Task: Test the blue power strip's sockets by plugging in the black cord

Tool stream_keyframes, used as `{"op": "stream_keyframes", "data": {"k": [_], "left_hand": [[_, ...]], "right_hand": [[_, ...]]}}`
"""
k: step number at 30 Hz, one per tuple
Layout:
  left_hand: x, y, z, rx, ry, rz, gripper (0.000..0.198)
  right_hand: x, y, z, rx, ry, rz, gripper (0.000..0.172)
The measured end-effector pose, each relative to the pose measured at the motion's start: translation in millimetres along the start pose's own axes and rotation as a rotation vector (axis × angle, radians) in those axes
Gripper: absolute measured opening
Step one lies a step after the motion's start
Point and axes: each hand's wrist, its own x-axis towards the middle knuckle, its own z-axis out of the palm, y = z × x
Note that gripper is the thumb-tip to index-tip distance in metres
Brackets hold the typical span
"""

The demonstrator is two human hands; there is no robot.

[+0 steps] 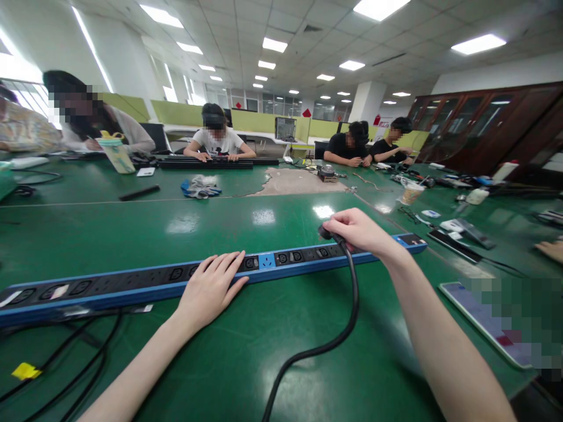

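A long blue and black power strip (132, 284) lies across the green table (272, 351) in front of me. My left hand (211, 287) rests flat on its middle, fingers stretched over the sockets. My right hand (358, 230) is closed round a black plug (328, 234) held at a socket near the strip's right end. The plug's thick black cable (338, 334) curves down toward me. Whether the plug is seated in the socket is hidden by my fingers.
Black cables (65, 363) and a yellow tag (25, 370) lie at the near left. A tablet (488, 322) sits at the near right. Several other people work at the far side, with another power strip (206, 164), gloves (200, 187), cups and tools.
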Motion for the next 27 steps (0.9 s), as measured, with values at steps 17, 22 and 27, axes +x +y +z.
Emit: {"op": "stream_keyframes", "data": {"k": [17, 22, 27], "left_hand": [[52.0, 110.7, 5.6, -0.141, 0.045, 0.111, 0.061], [98.8, 173.5, 14.4, -0.427, 0.039, 0.068, 0.051], [112.8, 222.6, -5.2, -1.167, -0.194, -0.189, 0.054]], "right_hand": [[-32.0, 74.4, -87.0, -0.294, 0.031, 0.120, 0.054], [-21.2, 71.9, -69.9, -0.274, 0.016, 0.055, 0.048], [-6.2, 62.8, -48.9, -0.353, 0.170, 0.148, 0.044]]}}
